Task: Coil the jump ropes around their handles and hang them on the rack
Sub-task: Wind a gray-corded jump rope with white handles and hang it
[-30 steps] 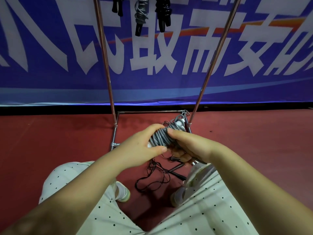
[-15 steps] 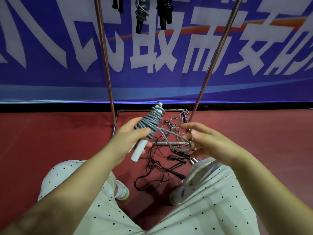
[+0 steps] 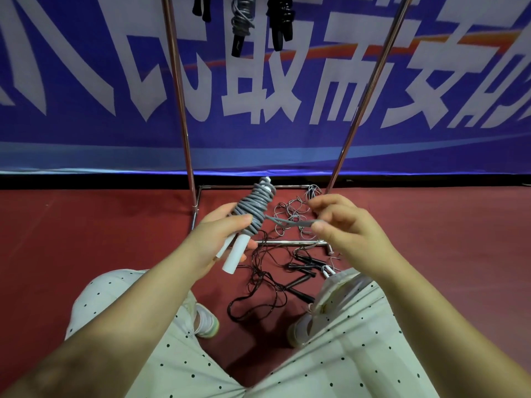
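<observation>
Left hand (image 3: pixel 218 239) grips the nearly coiled grey jump rope (image 3: pixel 254 209), right hand (image 3: pixel 342 225) pinches its tail — three coiled ropes (image 3: pixel 242 21) hang at 12 o'clock, loose ropes (image 3: pixel 273 271) remain.

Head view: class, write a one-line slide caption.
Left hand grips the coiled grey jump rope; right hand pinches its loose end.

A wide blue fabric banner (image 3: pixel 86 133) printed with large white characters and an orange streak covers the wall behind. A pale blue band curves along its lower part. Beneath it runs a black strip of skirting (image 3: pixel 86 180), meeting a dull red, matte sports floor (image 3: pixel 86 239). The light is even and soft, and the banner's lower edge shows a faint bright sheen.
</observation>
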Demonstrator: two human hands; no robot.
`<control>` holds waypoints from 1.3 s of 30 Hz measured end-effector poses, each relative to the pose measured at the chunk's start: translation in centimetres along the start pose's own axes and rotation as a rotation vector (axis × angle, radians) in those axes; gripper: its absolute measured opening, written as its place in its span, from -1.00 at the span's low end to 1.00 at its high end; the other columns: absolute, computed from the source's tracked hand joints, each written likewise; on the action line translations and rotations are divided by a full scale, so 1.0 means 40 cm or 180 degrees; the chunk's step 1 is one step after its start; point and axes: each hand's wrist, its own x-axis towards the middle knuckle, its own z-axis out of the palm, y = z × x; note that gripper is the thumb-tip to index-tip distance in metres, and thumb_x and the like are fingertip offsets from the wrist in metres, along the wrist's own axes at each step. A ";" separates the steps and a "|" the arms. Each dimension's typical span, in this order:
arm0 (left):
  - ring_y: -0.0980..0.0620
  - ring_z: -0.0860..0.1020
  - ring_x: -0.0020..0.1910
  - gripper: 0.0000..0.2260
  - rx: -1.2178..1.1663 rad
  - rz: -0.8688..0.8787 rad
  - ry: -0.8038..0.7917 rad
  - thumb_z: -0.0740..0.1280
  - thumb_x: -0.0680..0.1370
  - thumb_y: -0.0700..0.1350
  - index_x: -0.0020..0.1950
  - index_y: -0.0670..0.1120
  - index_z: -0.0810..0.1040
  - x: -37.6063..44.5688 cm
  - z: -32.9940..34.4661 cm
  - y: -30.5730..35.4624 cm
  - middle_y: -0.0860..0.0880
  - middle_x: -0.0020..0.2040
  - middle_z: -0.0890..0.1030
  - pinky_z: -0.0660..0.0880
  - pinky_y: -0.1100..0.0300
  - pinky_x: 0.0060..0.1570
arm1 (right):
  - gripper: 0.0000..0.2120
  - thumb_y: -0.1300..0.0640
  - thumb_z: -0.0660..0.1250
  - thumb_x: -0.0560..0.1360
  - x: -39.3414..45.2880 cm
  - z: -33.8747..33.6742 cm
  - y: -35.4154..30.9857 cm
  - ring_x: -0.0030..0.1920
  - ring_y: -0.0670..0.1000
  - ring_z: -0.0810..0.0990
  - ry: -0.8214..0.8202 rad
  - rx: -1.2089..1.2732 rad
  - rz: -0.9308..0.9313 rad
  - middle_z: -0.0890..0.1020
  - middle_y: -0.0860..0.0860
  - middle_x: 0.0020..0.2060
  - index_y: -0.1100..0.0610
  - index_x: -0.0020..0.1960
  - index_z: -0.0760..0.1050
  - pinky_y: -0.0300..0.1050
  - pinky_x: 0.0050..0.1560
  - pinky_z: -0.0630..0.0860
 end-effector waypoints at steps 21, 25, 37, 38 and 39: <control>0.00 0.57 -0.44 -0.82 0.0195 0.0169 -0.0114 0.24 0.58 -0.25 0.13 -0.04 0.46 0.006 0.052 0.018 -0.11 -0.18 0.63 0.50 0.20 -0.45 | -0.67 0.28 0.14 0.60 0.062 0.085 -0.073 -0.07 0.04 0.67 0.0983 0.3973 0.0670 0.68 0.11 -0.09 0.21 -0.16 0.65 -0.08 -0.01 0.64; -0.03 0.54 -0.45 -0.85 -0.0309 0.0166 -0.0335 0.17 0.59 -0.24 0.05 -0.13 0.51 -0.002 0.052 0.016 -0.15 -0.20 0.62 0.46 0.23 -0.50 | -0.75 0.25 0.13 0.63 0.068 0.062 -0.050 -0.08 0.02 0.69 0.1509 0.4163 0.0923 0.67 0.08 -0.14 0.22 -0.07 0.57 -0.11 -0.09 0.64; 0.03 0.54 0.17 -0.38 0.1244 0.0330 -0.0025 0.29 0.39 0.16 0.44 0.03 0.37 0.031 0.094 0.025 0.01 0.21 0.56 0.46 0.07 0.23 | -0.77 0.26 0.17 0.62 0.081 0.071 -0.078 -0.14 -0.01 0.67 0.1147 0.2166 0.0484 0.69 0.01 -0.25 0.18 -0.09 0.57 -0.11 -0.01 0.62; 0.03 0.54 0.17 -0.42 0.1047 0.0229 -0.0042 0.26 0.41 0.16 0.42 0.03 0.40 0.032 0.096 0.020 0.01 0.19 0.57 0.46 0.07 0.25 | -0.78 0.26 0.18 0.62 0.081 0.070 -0.075 -0.16 -0.01 0.67 0.1107 0.2139 0.0496 0.69 0.01 -0.26 0.19 -0.09 0.57 -0.10 -0.01 0.62; 0.08 0.55 0.10 -0.55 0.0902 0.0197 -0.0069 0.23 0.50 0.11 0.37 0.01 0.44 0.034 0.098 0.016 0.03 0.12 0.59 0.49 0.18 0.19 | -0.79 0.26 0.19 0.62 0.081 0.072 -0.072 -0.16 -0.01 0.66 0.1077 0.2109 0.0514 0.69 0.02 -0.26 0.19 -0.09 0.57 -0.10 -0.02 0.62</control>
